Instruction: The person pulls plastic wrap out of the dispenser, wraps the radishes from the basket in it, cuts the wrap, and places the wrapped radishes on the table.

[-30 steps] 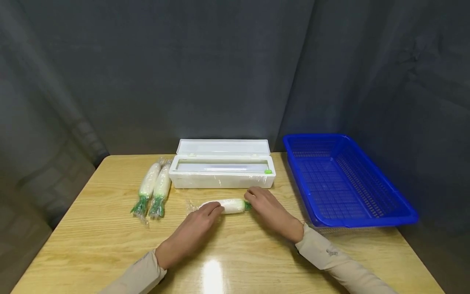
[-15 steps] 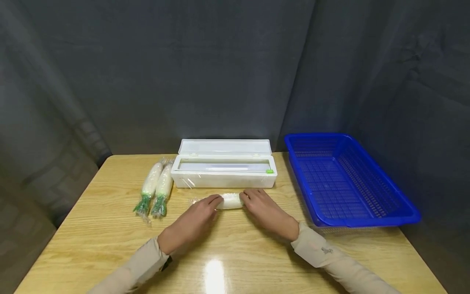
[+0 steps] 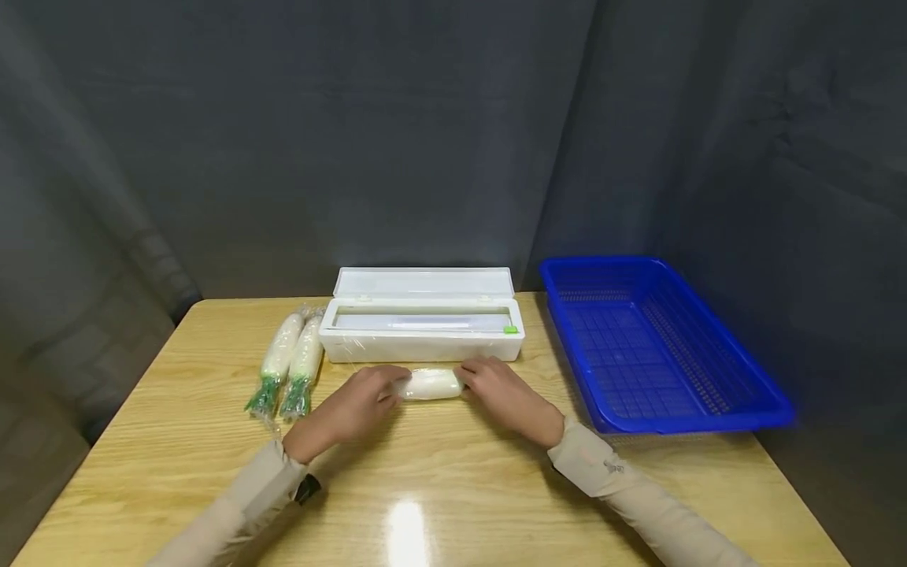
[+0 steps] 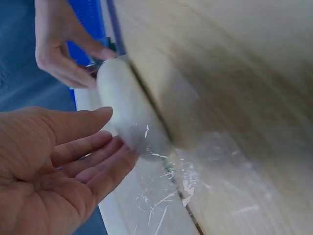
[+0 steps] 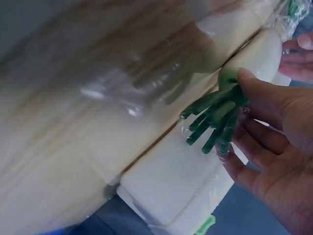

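Observation:
A white radish (image 3: 431, 384) lies crosswise on the table in front of the white cling film box (image 3: 421, 346), clear film around it. My right hand (image 3: 505, 398) pinches its leafy end; in the right wrist view the thumb presses the cut green stems (image 5: 215, 117) with the fingers on the other side. My left hand (image 3: 357, 405) is at the opposite end. In the left wrist view its fingers are loosely bent, with fingertips right at the radish's tip. Crinkled film (image 4: 181, 181) trails past that tip.
Two film-wrapped radishes (image 3: 283, 346) lie side by side at the left, leaves toward me. The box lid (image 3: 423, 282) is raised, and a green cutter slider (image 3: 511, 330) sits at its right end. A blue plastic basket (image 3: 595, 378) stands at the right.
The radish has moved slightly away from me, closer to the box, and its green leaves are now hidden behind my right hand. My left hand has slid left to the radish's end.

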A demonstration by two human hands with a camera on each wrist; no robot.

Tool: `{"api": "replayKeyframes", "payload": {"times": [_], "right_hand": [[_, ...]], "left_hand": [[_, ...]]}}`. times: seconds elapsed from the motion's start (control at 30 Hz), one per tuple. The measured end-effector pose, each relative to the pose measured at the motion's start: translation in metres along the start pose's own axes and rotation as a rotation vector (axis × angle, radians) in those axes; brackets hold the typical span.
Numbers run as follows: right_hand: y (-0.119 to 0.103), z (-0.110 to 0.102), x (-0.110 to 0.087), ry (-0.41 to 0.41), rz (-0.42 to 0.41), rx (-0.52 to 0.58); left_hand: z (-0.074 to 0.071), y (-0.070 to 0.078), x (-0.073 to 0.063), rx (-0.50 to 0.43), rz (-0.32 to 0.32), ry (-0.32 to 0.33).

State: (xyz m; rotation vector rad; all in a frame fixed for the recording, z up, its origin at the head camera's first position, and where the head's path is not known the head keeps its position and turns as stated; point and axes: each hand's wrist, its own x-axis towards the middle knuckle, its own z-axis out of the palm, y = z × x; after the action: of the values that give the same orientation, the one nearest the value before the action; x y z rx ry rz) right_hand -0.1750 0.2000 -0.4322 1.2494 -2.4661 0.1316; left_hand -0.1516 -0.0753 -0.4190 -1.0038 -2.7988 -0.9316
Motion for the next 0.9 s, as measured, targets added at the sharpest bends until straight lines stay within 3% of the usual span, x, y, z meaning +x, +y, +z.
{"api": "replayKeyframes", "payload": {"times": [0.17,0.33,0.47,0.6,0.77,0.9], "right_hand": [[0.008,0.001,0.004,0.025,-0.026,0.094],[0.014,0.002,0.004,0.032,-0.06,0.068],[0.015,0.001,0.001,0.03,-0.077,0.045],[0.015,-0.002,0.001,0.011,-0.093,0.004],[0.018,-0.003,0.003,0.024,-0.076,-0.004],[0.019,-0.003,0.006,0.052,-0.06,0.033]], "left_hand": [[0.001,-0.007,-0.001,0.06,0.045,0.021],[-0.002,-0.011,0.003,0.076,0.007,-0.02],[-0.001,-0.014,0.002,0.101,0.034,-0.01],[0.0,-0.015,0.006,0.189,0.093,0.013],[0.003,-0.012,0.013,0.374,0.159,0.002],[0.004,-0.01,0.017,0.455,0.172,0.007]]}}
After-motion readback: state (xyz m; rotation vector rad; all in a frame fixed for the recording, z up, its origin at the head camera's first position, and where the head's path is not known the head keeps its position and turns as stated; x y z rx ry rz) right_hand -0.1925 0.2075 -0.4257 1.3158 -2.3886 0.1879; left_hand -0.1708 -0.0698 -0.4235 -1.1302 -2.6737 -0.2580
